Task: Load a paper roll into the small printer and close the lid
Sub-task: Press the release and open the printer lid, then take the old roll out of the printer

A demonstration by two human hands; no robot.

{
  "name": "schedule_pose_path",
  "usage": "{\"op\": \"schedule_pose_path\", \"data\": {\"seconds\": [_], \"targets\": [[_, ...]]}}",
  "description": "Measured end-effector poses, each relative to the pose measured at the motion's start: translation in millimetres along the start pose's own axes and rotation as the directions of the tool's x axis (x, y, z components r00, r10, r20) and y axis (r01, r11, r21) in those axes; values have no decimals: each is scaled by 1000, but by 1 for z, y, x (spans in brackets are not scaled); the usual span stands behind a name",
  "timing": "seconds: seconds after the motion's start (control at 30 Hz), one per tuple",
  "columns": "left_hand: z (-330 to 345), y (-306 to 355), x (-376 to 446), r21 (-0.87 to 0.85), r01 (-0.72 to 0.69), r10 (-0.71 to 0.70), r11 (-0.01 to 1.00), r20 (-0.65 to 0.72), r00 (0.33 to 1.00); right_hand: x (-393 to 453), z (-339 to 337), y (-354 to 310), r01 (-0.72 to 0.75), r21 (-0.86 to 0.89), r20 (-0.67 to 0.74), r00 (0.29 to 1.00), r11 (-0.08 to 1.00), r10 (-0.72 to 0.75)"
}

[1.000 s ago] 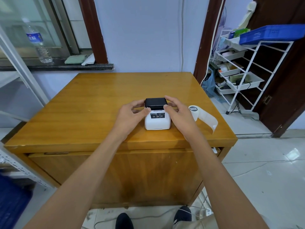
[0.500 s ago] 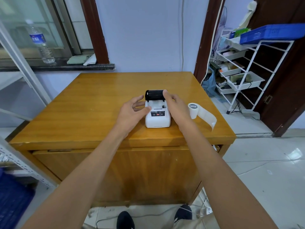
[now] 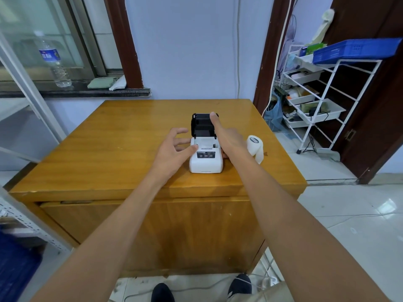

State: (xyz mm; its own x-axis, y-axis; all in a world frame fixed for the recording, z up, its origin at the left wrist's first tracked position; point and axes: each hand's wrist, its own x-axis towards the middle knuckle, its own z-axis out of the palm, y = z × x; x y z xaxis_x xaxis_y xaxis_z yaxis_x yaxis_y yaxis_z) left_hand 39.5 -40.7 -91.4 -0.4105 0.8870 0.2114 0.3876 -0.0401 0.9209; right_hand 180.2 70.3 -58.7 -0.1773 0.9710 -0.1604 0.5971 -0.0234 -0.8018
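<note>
A small white printer (image 3: pixel 205 161) sits near the front of the wooden table (image 3: pixel 130 136). Its black lid (image 3: pixel 201 126) stands swung up and back, showing the paper bay. My right hand (image 3: pixel 229 136) reaches along the printer's right side, its index finger touching the lid's top right corner. My left hand (image 3: pixel 174 149) rests against the printer's left side with fingers spread and the thumb on the body. A white paper roll (image 3: pixel 255 146) stands on the table just right of my right wrist, a strip of paper trailing forward.
A white wire rack (image 3: pixel 322 101) with trays and a blue crate (image 3: pixel 355 50) stands to the right of the table. A water bottle (image 3: pixel 54 62) and a folded cloth (image 3: pixel 102 82) sit on the window ledge behind. Cables run on the tiled floor by my feet.
The black lid has gone from closed flat to fully swung up. My right index finger followed it upward; my left hand opened its fingers beside the printer.
</note>
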Motion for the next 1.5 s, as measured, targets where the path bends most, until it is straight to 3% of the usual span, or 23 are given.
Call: {"op": "schedule_pose_path", "data": {"seconds": [0.23, 0.37, 0.57, 0.73, 0.93, 1.13, 1.37, 1.5], "targets": [[7, -1, 2, 159, -81, 67, 984, 90, 994, -6, 4, 17, 151, 1, -51, 987, 989, -151], [5, -2, 4, 155, -79, 60, 985, 122, 991, -8, 4, 22, 157, 52, -37, 987, 986, -155], [6, -4, 6, 188, -118, 92, 975, 140, 986, -21, 27, 25, 232, -30, -130, 964, 972, -234], [6, -10, 8, 172, -144, 127, 974, 107, 986, -29, 19, 25, 364, -387, -227, 853, 847, -470], [6, -12, 10, 178, -153, 145, 972, 58, 988, -11, -9, -2, 514, -438, 35, 830, 738, -557], [7, -13, 12, 182, -143, 135, 973, 52, 989, 4, -15, -24, 530, -639, 323, 842, 558, -432], [6, -14, 12, 148, -151, 143, 977, 63, 988, 6, -9, -32, 543, -724, 334, 815, 425, -474], [5, -16, 13, 151, -151, 144, 977, 56, 988, 8, -24, -27, 574, -639, 277, 792, 511, -544]]}}
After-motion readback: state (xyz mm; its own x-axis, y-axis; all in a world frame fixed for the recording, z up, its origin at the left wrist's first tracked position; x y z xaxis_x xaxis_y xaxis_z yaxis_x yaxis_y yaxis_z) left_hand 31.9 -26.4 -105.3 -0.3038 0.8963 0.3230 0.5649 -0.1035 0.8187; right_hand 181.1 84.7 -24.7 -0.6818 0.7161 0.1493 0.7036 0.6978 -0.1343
